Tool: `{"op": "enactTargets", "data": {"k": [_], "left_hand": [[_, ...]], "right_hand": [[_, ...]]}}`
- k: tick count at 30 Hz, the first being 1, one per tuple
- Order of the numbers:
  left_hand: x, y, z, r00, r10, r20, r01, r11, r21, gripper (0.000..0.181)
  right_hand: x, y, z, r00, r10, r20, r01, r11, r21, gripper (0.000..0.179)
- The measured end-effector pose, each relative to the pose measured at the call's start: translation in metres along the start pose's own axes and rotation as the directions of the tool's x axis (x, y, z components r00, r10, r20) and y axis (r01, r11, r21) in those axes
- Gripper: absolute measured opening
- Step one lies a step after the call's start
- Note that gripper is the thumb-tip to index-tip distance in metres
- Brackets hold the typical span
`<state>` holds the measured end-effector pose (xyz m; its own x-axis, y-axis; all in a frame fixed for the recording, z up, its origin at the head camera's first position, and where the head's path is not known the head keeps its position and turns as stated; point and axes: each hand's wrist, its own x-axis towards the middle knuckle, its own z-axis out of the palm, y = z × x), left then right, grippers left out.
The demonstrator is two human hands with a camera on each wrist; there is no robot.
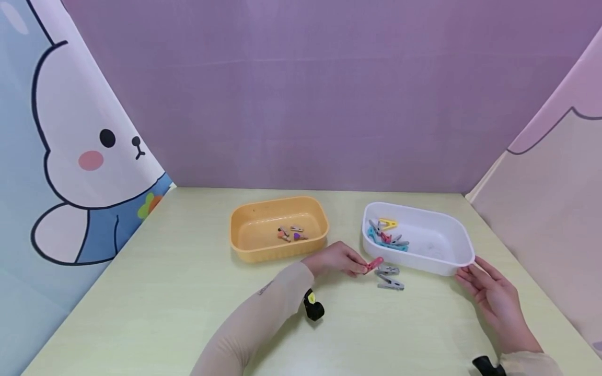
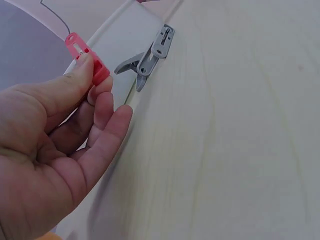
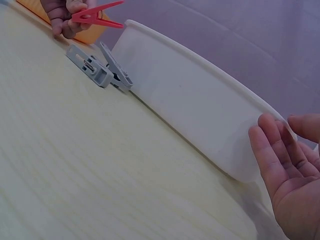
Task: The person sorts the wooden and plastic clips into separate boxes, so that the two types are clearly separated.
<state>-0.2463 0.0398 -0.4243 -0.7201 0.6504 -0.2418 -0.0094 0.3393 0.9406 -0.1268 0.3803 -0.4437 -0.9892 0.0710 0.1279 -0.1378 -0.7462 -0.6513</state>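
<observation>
My left hand [image 1: 339, 259] pinches a red clothespin [image 2: 82, 52] between thumb and fingers, just in front of the white basin's near left side. In the right wrist view, the legs of this red clothespin [image 3: 97, 15] point toward the basin. At the basin's near right corner, my right hand [image 1: 494, 297] holds the white basin [image 1: 437, 263], its fingers against the outer wall and its thumb by the rim. Two grey clothespins [image 1: 391, 282] lie on the table close to the basin's front wall. Inside the basin are several clothespins, among them a yellow one [image 1: 388, 224].
Left of the white basin stands a yellow-orange basin [image 1: 244, 250] with several small decorated clips [image 1: 297, 228] in it. Both stand on a pale wood-look table [image 1: 188, 292]. A purple backdrop [image 1: 301, 104] rises behind the table, with printed panels at either side.
</observation>
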Motion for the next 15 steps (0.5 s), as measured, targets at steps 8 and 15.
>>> {"op": "enactTargets", "data": {"k": [8,15], "left_hand": [[-0.004,0.0021,0.0027,0.999,0.024,-0.032,-0.029,0.988,-0.15,0.016],[-0.0031,-0.0002,0.0039,0.998,0.055,-0.022,-0.059,0.956,-0.287,0.02]], "right_hand": [[0.0004,0.0001,-0.0017,1.0,-0.01,0.003,0.01,1.0,-0.002,0.033],[0.0006,0.0005,-0.0016,1.0,-0.003,0.003,0.003,1.0,-0.003,0.032]]}}
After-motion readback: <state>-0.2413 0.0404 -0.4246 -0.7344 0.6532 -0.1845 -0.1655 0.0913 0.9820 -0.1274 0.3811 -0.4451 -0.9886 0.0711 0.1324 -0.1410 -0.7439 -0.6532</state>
